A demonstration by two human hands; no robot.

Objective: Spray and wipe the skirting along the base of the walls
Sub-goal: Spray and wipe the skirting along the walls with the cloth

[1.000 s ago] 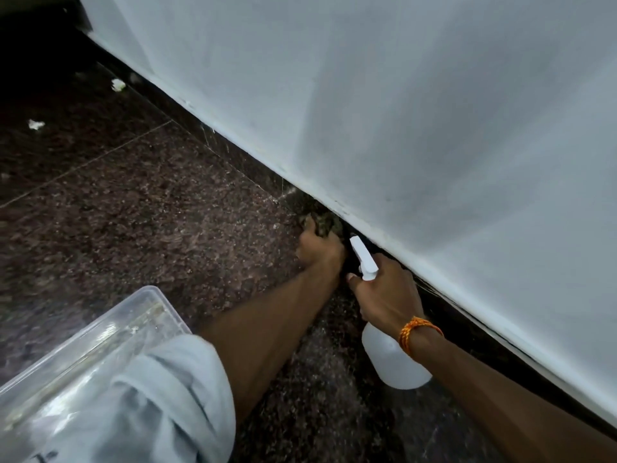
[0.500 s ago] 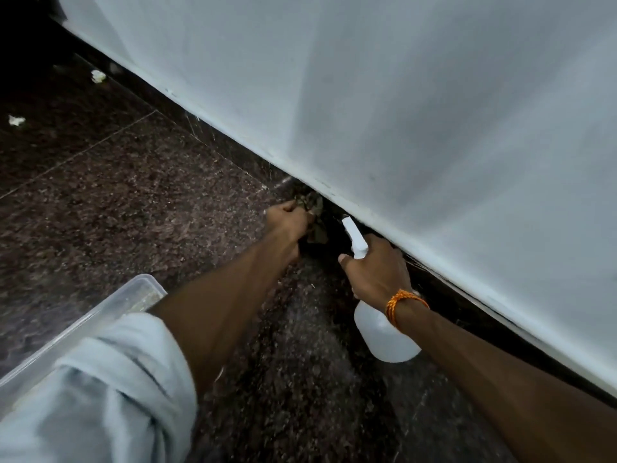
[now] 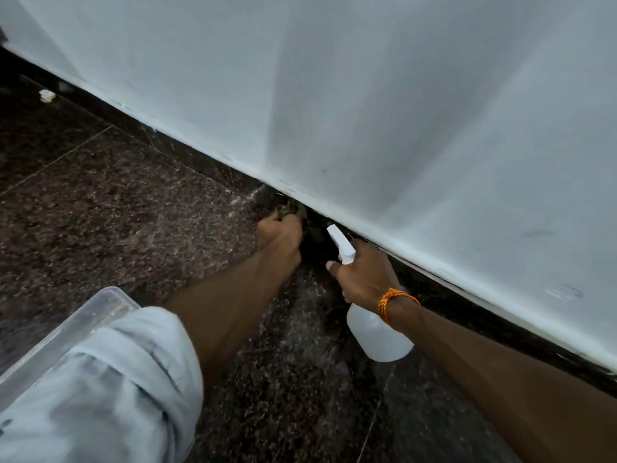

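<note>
- Pressing a dark, crumpled cloth (image 3: 291,208) against the dark skirting (image 3: 474,312) at the foot of the white wall (image 3: 367,111), with the left hand (image 3: 280,235) curled tightly round it.
- Gripping the neck of a white spray bottle (image 3: 377,332) in the right hand (image 3: 364,272), fingers wrapped round, nozzle aimed at the skirting just beside the cloth.
- Hanging tilted below the right wrist: the bottle's body, close over the speckled stone floor (image 3: 117,212); contact with the floor impossible to tell.
- Wearing an orange thread band (image 3: 390,300) on the right wrist and a pale rolled sleeve (image 3: 117,379) on the left arm.
- Sitting at lower left, partly behind the sleeve: a clear plastic box (image 3: 83,315).
- Lying far along near the skirting: a small white scrap (image 3: 46,95).
</note>
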